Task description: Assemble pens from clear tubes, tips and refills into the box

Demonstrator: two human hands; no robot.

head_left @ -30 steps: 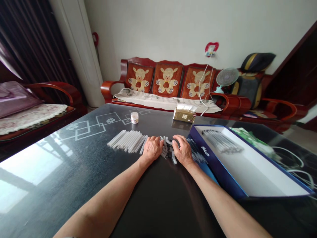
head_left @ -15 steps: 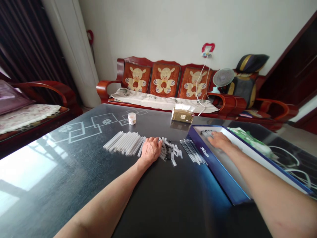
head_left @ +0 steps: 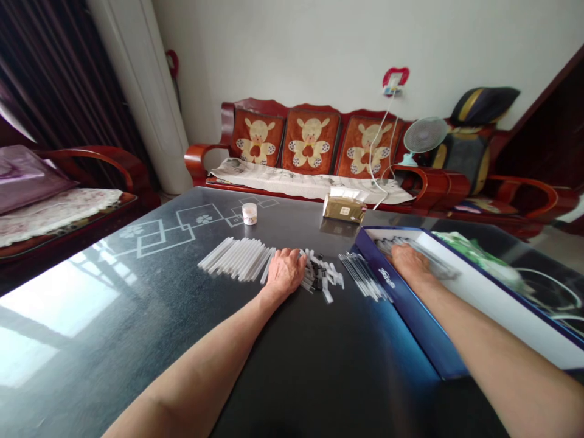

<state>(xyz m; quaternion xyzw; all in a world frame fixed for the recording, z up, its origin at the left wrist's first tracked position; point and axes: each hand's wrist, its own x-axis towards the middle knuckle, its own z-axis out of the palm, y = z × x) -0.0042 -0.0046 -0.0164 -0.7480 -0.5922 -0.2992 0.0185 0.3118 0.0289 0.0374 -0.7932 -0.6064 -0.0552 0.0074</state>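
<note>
My left hand (head_left: 286, 272) rests on the dark table with its fingers bent and drawn together. Their tips are hidden, so what they hold cannot be made out. White plastic tubes (head_left: 238, 258) lie in a row just left of it. At its right is a loose pile of small white and black plastic pieces (head_left: 325, 277). My right hand (head_left: 409, 263) reaches into the far end of a blue box (head_left: 413, 322), fingers curled down among thin clear-grey sticks (head_left: 429, 250). Its fingertips are hidden too. Slim clear sticks (head_left: 362, 277) lie against the box's left outer wall.
Behind the tubes stands a small white jar (head_left: 249, 214). A gold tissue box (head_left: 343, 208) sits near the table's far edge. Right of the blue box lie a green and white bag (head_left: 477, 258) and white cable (head_left: 545, 280). A wooden sofa (head_left: 292, 103) is beyond the table.
The view has shifted slightly, moving most things right in the picture. My right hand has shifted within the box, and more grey sticks show beside it. My left hand stays beside the small pieces.
</note>
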